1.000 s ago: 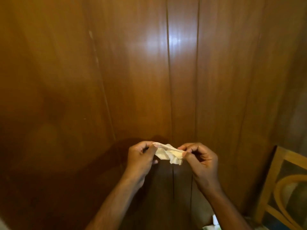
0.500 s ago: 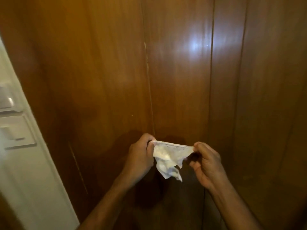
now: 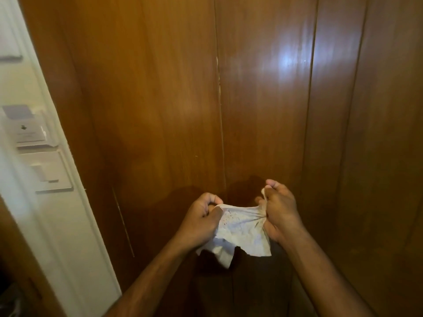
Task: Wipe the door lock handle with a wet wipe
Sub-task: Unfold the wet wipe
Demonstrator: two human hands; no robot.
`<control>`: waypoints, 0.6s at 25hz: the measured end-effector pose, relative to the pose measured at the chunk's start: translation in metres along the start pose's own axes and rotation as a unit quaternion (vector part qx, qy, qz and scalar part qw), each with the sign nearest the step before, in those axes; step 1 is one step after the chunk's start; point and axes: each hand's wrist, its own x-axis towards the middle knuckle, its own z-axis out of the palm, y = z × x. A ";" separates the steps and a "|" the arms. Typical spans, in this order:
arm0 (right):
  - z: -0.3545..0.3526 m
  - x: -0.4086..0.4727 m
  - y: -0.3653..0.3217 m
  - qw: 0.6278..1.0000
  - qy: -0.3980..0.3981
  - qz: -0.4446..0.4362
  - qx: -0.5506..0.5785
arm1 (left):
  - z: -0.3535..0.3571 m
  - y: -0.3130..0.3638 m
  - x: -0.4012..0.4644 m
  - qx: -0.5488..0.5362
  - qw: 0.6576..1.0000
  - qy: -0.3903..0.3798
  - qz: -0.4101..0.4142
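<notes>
A white wet wipe [image 3: 243,232], crumpled and with small dark specks near its top left, is stretched between both hands in front of glossy brown wooden panels [image 3: 164,110]. My left hand [image 3: 201,221] pinches its left edge. My right hand [image 3: 280,213] grips its right edge, fingers bunched around the cloth. The lower part of the wipe hangs loose below the hands. No door lock handle is in view.
A white wall strip [image 3: 59,202] runs down the left, carrying a card holder [image 3: 25,129] and a switch plate [image 3: 49,172]. Vertical seams split the wooden panels. A dark gap shows at the bottom left corner.
The view has swung further left, bringing the white wall strip and switches more into sight. The wipe has been pulled wider open between the hands, which have moved slightly apart.
</notes>
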 end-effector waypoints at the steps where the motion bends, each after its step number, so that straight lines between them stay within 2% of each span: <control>1: 0.002 0.002 0.002 0.999 -0.020 0.022 -0.028 | -0.001 -0.001 -0.001 -0.008 1.000 -0.007 0.005; 3: -0.003 0.007 0.004 0.984 -0.113 0.073 -0.121 | -0.008 -0.002 -0.002 -0.017 1.000 -0.020 0.009; 4: -0.005 0.009 0.004 0.958 -0.189 0.101 -0.191 | -0.014 -0.004 -0.002 -0.011 0.999 -0.032 0.017; 6: -0.003 0.007 0.007 0.872 -0.356 0.141 -0.305 | -0.035 -0.008 -0.005 0.027 0.996 -0.076 0.039; 7: 0.000 0.007 0.008 0.845 -0.413 0.143 -0.309 | -0.047 -0.010 -0.006 0.056 0.992 -0.108 0.044; 9: 0.008 0.008 0.015 0.828 -0.489 0.176 -0.212 | -0.079 -0.017 -0.015 0.115 0.980 -0.161 0.030; 11: 0.017 0.007 0.027 0.814 -0.533 0.220 -0.071 | -0.115 -0.028 -0.032 0.146 0.973 -0.178 0.001; 14: 0.046 -0.008 0.070 0.791 -0.547 0.252 0.104 | -0.178 -0.053 -0.071 0.165 0.980 -0.098 -0.058; 15: 0.059 -0.016 0.087 0.802 -0.521 0.254 0.145 | -0.202 -0.063 -0.088 0.171 0.980 -0.054 -0.082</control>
